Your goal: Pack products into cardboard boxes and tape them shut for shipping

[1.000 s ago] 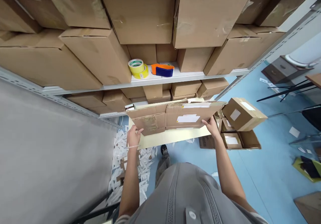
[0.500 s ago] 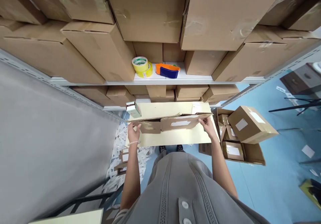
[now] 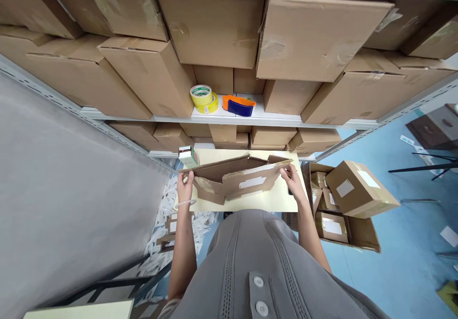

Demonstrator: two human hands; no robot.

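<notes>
A partly flattened cardboard box (image 3: 211, 185) with a white label is held up over the pale yellow table (image 3: 207, 205). My left hand (image 3: 185, 188) pinches its left end between thumb and fingers. At the opposite end, my right hand (image 3: 292, 181) grips the cardboard edge the same way. The box is slightly spread, so a dark gap shows between its front and back walls. Behind its left end stands a small white and green box (image 3: 188, 157) on the table. A dark object, partly hidden, lies by my right hand.
Shelves with many cardboard boxes (image 3: 211, 28) rise in front. On one shelf lie yellow tape rolls (image 3: 204, 99) and an orange and blue tape dispenser (image 3: 239, 105). A large open carton (image 3: 368, 233) holding smaller boxes stands right. Paper strips (image 3: 161, 242) litter the floor left.
The cardboard box has opened out from nearly flat, showing its inside. Its front has tilted and come nearer to my body, with both hands still on its ends.
</notes>
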